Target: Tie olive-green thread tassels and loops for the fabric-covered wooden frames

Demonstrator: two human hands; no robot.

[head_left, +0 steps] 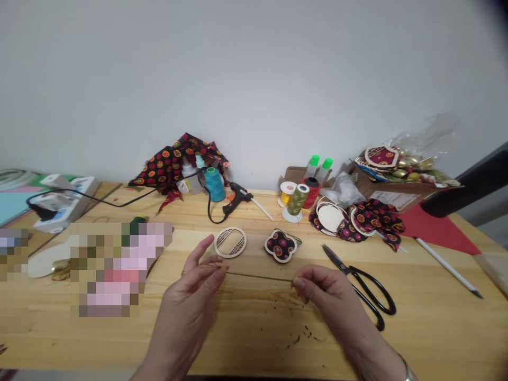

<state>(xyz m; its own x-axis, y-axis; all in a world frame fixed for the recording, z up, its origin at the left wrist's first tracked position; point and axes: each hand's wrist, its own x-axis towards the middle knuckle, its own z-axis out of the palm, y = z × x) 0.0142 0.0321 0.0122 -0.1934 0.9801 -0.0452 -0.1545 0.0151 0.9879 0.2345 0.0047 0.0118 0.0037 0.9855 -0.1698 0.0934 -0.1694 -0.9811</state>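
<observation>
Between my two hands a thin olive-green cord is stretched nearly level above the table. My left hand pinches its left end between thumb and fingers, with the index finger raised. The right end sits in the closed fingertips of my right hand. Just beyond my left hand lies a round wooden lattice frame. A four-lobed wooden frame backed with dark patterned fabric rests farther right. Black-handled scissors lie beside my right hand, their handles partly behind my wrist.
Dark scraps litter the wooden table. A glue gun, teal thread cone and olive spool stand at the back. Right are fabric-covered frames, a cardboard box and a white pencil; left, a power strip.
</observation>
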